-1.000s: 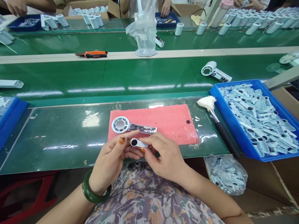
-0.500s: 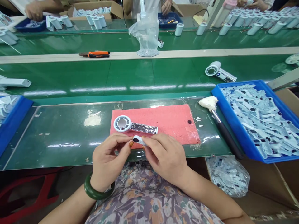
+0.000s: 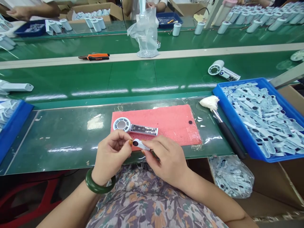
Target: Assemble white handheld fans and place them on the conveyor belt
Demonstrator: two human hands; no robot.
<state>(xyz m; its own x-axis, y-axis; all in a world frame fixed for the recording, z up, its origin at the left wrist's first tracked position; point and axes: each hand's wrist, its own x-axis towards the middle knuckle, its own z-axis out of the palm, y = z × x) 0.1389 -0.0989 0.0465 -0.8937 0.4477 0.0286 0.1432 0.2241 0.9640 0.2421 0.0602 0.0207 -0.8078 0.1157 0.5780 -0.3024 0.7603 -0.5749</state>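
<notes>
A small, flat white plastic strip (image 3: 140, 144) with a round black spot at one end is pinched between both hands, just above the near edge of a rough pink foam mat (image 3: 166, 122) on the glossy green counter (image 3: 59, 139). The left hand (image 3: 112, 156) and right hand (image 3: 167, 160) curl their fingers closed on it, near a round-headed fan body (image 3: 134, 126).

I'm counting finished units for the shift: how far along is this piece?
Done: the open fan body lies on the pink mat. In hand: left hand and right hand pinch one small white cover strip, not yet on the fan. Left: a blue bin full of strips.
</notes>
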